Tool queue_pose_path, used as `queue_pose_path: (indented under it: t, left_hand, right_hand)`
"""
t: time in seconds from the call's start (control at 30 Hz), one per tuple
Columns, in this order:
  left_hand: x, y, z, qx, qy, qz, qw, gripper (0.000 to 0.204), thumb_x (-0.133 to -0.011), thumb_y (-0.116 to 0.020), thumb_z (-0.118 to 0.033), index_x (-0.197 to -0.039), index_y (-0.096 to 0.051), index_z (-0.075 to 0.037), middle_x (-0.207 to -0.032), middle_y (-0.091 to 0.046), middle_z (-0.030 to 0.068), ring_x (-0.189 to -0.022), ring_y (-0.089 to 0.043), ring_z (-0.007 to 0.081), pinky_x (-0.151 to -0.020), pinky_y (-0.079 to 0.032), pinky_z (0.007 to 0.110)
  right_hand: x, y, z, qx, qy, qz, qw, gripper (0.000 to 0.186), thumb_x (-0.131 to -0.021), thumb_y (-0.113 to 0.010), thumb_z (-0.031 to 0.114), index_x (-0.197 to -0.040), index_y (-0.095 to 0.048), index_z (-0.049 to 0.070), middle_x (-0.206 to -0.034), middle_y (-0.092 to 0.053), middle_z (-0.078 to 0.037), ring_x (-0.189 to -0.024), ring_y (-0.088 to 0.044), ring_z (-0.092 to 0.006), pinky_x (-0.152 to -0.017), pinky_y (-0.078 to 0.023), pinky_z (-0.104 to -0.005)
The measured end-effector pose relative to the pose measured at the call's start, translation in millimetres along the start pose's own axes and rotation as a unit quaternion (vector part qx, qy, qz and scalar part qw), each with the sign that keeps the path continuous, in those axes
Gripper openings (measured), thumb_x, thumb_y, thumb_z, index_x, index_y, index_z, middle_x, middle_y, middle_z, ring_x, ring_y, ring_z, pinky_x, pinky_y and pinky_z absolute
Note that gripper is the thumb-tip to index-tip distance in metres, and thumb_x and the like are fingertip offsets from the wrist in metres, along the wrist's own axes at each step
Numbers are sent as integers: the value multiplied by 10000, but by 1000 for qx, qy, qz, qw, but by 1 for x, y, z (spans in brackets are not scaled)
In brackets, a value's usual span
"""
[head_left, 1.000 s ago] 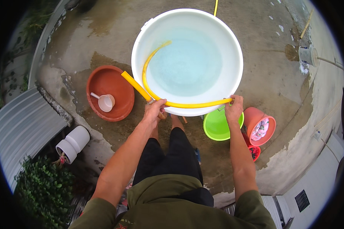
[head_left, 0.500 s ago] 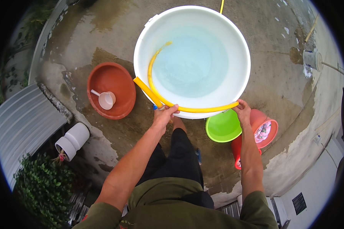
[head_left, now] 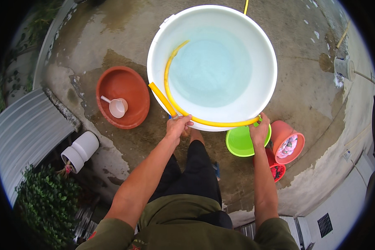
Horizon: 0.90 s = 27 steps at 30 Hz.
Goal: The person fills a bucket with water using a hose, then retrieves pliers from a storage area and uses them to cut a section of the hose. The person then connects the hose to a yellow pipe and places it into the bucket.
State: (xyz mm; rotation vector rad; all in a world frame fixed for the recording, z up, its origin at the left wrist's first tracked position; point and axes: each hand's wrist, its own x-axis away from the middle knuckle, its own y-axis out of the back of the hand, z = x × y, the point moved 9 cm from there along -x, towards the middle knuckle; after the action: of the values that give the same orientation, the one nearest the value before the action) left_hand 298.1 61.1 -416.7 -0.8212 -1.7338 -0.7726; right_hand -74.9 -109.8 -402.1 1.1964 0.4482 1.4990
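A yellow hose (head_left: 221, 123) curves along the near inner side of a large white tub (head_left: 274, 71) holding clear, bluish water. One stretch of it dips into the water at the tub's left. My left hand (head_left: 179, 126) is closed on the hose at the near rim, where a short hose length also points up and left from the fist. Farther right, my right hand (head_left: 259, 130) grips the hose with thumb and fingers at the near right rim. Whether the hose ends inside that grip, I cannot tell.
Left of the tub stands a brown-red basin (head_left: 105, 85) with a pale dipper (head_left: 117, 108) in it. A green basin (head_left: 239, 141), a pink bucket (head_left: 284, 130) with cloth and a red bucket (head_left: 278, 175) stand near right. A white pail (head_left: 342, 68) is by the wall.
My right hand has shifted a little left and nearer me, still gripping the hose. More of the red bucket shows beside my forearm. My left hand keeps its hold almost unmoved.
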Motion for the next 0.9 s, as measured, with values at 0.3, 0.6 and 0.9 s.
queue_pose_path:
  t: [0.3,0.6,0.9]
  left_hand:
    - [-13,18,12,103,-37,8,994,271,-995,-751,-152,-1187,-695,31,-896,-765,119,-718,-573,116,-672,-490,260]
    - [13,102,9,198,-83,9,977,346,-1052,-664,-127,-1360,-605,19,-933,-724,127,-814,-630,167,-835,-555,329]
    - [72,198,10,259,-113,-24,959,333,-1087,-623,-172,-1387,-596,-29,-940,-716,109,-830,-643,180,-939,-577,392]
  right_hand:
    - [42,24,64,54,87,-52,993,711,-780,-833,12,-1436,-562,53,-1402,-531,-202,-1326,-535,-421,-1101,-483,-497]
    - [50,21,91,68,154,-30,985,602,-801,-806,24,-1369,-610,62,-1410,-547,-192,-1336,-526,-413,-1117,-469,-501]
    - [85,6,113,-11,208,-11,978,415,-872,-716,-2,-1276,-641,53,-1290,-611,-163,-1118,-642,-351,-952,-558,-439]
